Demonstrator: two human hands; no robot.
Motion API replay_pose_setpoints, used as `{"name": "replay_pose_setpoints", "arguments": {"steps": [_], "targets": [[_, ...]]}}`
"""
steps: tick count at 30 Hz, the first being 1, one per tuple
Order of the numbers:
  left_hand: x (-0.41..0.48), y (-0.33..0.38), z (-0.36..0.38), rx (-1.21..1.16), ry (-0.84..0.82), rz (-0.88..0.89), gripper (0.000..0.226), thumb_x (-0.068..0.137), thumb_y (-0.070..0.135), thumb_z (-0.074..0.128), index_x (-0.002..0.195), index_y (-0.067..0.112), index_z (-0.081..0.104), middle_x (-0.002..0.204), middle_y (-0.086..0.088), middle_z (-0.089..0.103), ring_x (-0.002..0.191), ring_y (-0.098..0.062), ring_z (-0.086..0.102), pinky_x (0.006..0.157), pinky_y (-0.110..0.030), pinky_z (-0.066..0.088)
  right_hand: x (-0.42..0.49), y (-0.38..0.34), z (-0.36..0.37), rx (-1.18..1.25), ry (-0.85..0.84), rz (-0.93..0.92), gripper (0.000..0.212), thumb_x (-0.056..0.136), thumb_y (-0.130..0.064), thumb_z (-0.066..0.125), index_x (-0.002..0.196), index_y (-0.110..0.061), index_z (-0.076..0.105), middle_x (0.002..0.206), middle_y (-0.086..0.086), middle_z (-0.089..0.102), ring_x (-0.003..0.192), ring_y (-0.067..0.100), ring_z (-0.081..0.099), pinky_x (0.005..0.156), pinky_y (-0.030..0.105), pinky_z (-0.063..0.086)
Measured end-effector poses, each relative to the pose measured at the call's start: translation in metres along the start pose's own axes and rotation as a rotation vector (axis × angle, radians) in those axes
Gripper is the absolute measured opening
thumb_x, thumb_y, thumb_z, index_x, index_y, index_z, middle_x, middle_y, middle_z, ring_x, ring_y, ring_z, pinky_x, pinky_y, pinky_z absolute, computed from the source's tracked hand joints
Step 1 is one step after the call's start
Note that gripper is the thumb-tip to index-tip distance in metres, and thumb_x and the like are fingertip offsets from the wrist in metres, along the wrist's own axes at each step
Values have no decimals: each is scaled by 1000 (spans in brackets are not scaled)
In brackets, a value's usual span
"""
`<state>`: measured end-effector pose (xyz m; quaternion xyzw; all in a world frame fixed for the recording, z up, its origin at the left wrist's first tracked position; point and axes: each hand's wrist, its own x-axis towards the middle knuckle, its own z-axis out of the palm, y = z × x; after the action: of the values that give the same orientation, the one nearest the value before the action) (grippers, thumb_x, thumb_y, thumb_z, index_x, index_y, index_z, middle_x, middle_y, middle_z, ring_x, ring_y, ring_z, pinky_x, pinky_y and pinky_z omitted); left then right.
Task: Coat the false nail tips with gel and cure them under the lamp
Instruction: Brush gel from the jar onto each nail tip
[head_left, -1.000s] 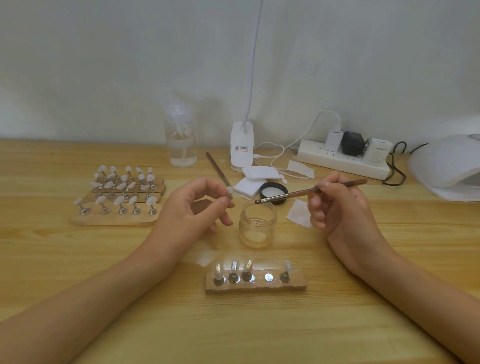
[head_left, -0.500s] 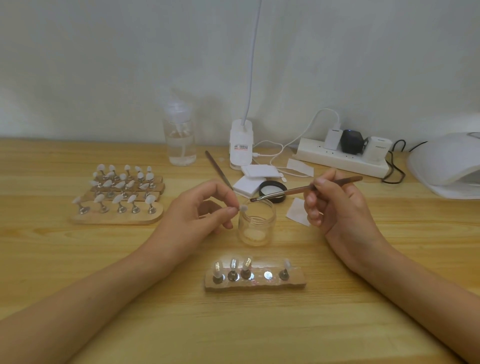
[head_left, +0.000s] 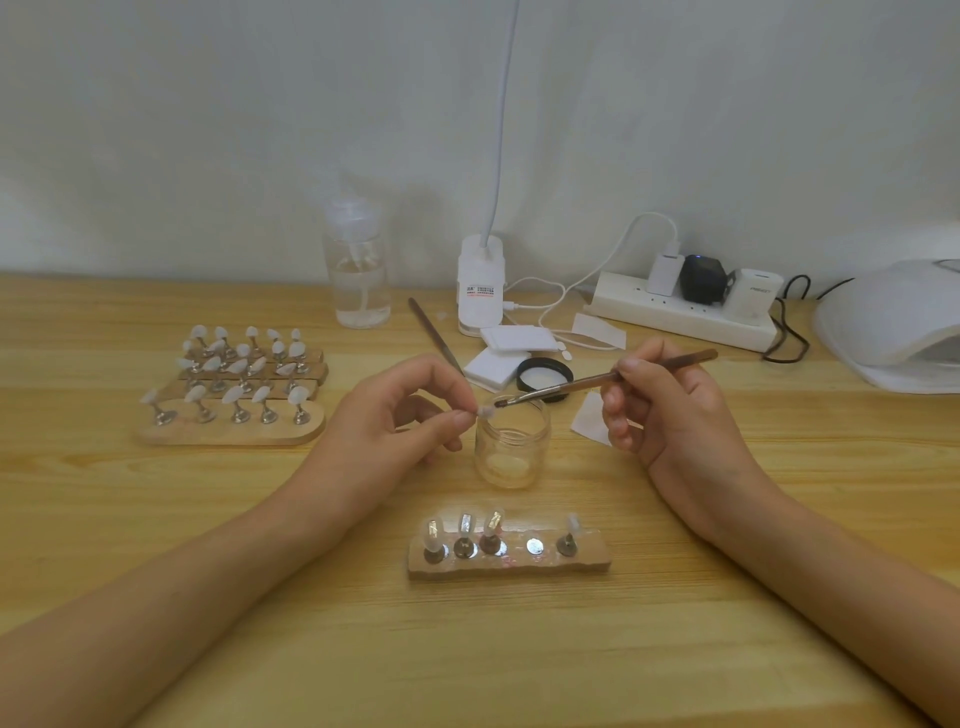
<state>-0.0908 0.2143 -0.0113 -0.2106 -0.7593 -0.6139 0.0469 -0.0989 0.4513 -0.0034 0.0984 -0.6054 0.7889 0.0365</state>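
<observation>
Nail tip (head_left: 487, 412): pinched in the fingertips of your left hand (head_left: 400, 415).
Brush (head_left: 602, 381): gripped in your right hand (head_left: 670, 410), bristles just beside the tip.
Jar (head_left: 511, 452): open, below the tip.

Both bare forearms reach in from the lower corners and angle toward each other. The left hand (head_left: 395, 421) pinches a tip (head_left: 487, 412) between thumb and forefinger, its other fingers loosely curled. The right hand (head_left: 670, 410) grips a brush (head_left: 571, 386) like a pen.
</observation>
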Motion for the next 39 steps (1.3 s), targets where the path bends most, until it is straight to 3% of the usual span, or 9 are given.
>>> {"name": "replay_pose_setpoints", "arguments": {"steps": [6, 11, 17, 22, 28, 33, 39], "targets": [[-1, 1, 0, 1, 7, -4, 20, 89, 5, 68, 82, 23, 66, 85, 13, 65, 71, -10, 64, 60, -19, 49, -2, -2, 3, 2, -107, -35, 15, 85, -24, 58, 81, -13, 48, 62, 1, 59, 55, 11, 56, 49, 21, 46], [-1, 1, 0, 1, 6, -7, 19, 88, 5, 68, 82, 22, 66, 83, 14, 65, 70, -10, 64, 60, -19, 49, 0, 1, 0, -16, -23, -18, 17, 96, -13, 52, 79, -14, 48, 61, 1, 57, 55, 10, 54, 48, 20, 45], [-1, 1, 0, 6, 5, -12, 19, 88, 5, 68, 82, 23, 66, 82, 13, 65, 71, -9, 64, 60, -20, 49, -1, -1, 1, -1, -107, -47, 13, 87, -23, 57, 79, -15, 50, 63, 2, 59, 56, 12, 55, 49, 21, 47], [-1, 2, 0, 14, 8, -17, 18, 88, 5, 68, 81, 21, 66, 82, 13, 65, 70, -10, 64, 61, -20, 49, 0, 1, -1, -15, -30, -35, 16, 94, -15, 53, 79, -14, 49, 62, 2, 57, 55, 11, 54, 48, 21, 46], [-2, 3, 1, 13, 14, -25, 20, 87, 4, 69, 79, 22, 65, 80, 13, 65, 69, -10, 64, 61, -22, 49, -2, -1, 1, -10, -108, -66, 18, 94, -21, 59, 78, -16, 52, 63, 2, 59, 56, 13, 56, 50, 22, 48], [-3, 4, 1, 0, 18, -41, 16, 87, 5, 70, 80, 19, 65, 77, 12, 65, 69, -12, 66, 63, -27, 48, -1, 1, -1, -23, -28, -46, 18, 94, -14, 54, 77, -16, 51, 61, 1, 58, 55, 11, 55, 49, 21, 47], [-3, 5, 2, 5, 30, -62, 9, 86, 7, 70, 84, 14, 66, 74, 9, 67, 68, -11, 66, 64, -33, 47, -1, 0, 1, -20, -107, -66, 16, 93, -18, 57, 77, -18, 54, 64, 2, 59, 57, 13, 56, 50, 22, 48]]}}
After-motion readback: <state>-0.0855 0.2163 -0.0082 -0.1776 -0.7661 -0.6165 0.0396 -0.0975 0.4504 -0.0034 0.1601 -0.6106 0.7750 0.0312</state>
